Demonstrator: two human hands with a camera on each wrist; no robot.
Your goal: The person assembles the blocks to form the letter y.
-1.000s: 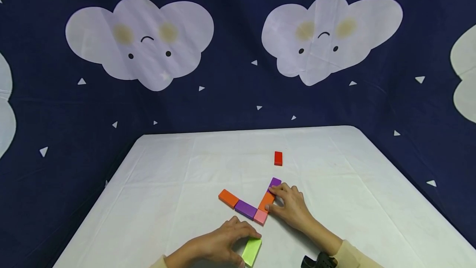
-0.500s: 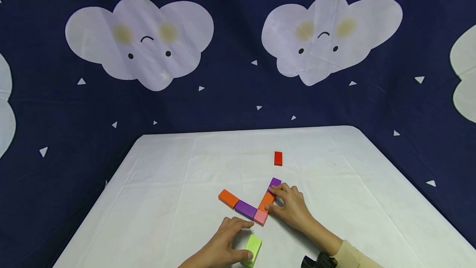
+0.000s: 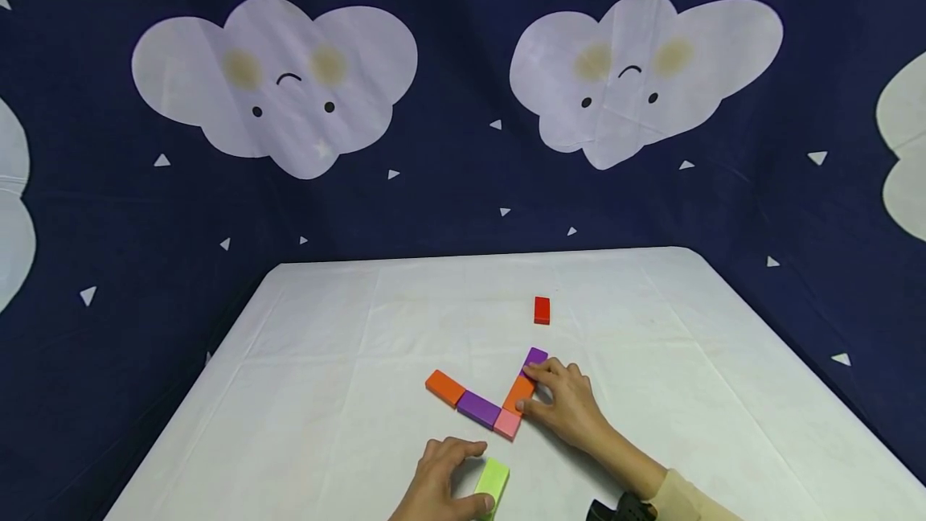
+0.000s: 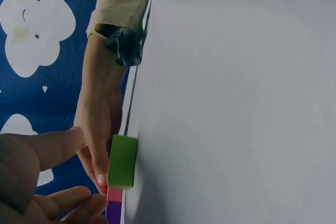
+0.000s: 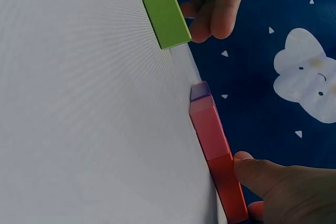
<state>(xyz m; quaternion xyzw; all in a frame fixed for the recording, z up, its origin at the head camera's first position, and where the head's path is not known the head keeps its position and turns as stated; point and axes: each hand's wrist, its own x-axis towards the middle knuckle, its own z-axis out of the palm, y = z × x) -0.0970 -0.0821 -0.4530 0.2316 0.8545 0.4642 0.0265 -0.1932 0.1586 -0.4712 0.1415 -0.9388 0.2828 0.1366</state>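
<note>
A lime-green block [image 3: 493, 481] lies on the white table, nearest the person. Beside it is my left hand [image 3: 443, 485], thumb and fingers spread; the thumb overlaps the block's near end in the head view. In the left wrist view these fingers [image 4: 58, 148] curl round nothing. My right hand [image 3: 571, 404] holds an orange block [image 3: 518, 394] between thumb and index finger. That block stands in a row, with a purple block [image 3: 534, 358] at its far end and a pink block [image 3: 507, 424] at its near end.
From the pink block, a second purple block [image 3: 478, 409] and another orange block [image 3: 444, 387] run off to the left, making a V. Farther back lies a lone red block [image 3: 542, 310]. A dark blue cloth with clouds [image 3: 448, 215] hangs behind the table [image 3: 325, 320].
My left hand has let go of the lime-green block's far end; its fingers have spread and drawn back toward the person. The right hand and the row of blocks stay in place.
</note>
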